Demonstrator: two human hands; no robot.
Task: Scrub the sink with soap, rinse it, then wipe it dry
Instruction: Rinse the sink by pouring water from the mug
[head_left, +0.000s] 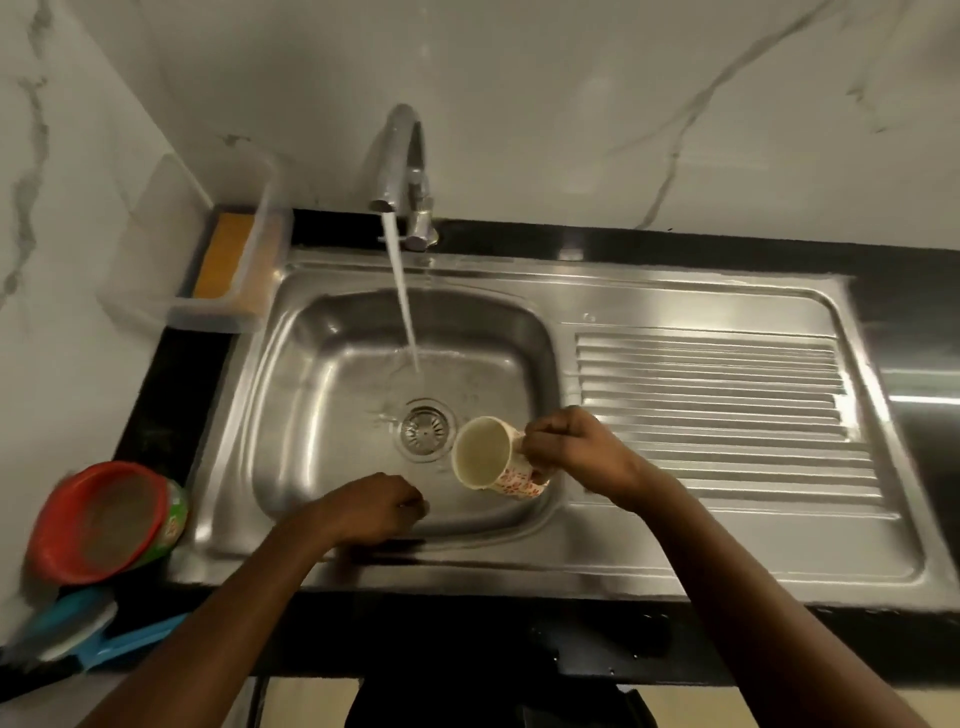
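Near right in the wet sink (519, 556), fingers of our right hand (576, 452) hold a mug (483, 457) by its handle, the safest grip on seemingly slick, breakable ceramic; our left hand (374, 509) curls, contents unclear

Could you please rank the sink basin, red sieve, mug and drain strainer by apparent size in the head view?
Largest to smallest:
sink basin
red sieve
mug
drain strainer
The mug is held nearer the camera, so its lead over the drain strainer may be exaggerated.

Tap (397, 156) running into steel sink (332, 364), right hand (574, 449) gripping tilted cup (491, 457) (floral), left hand (382, 506) curled
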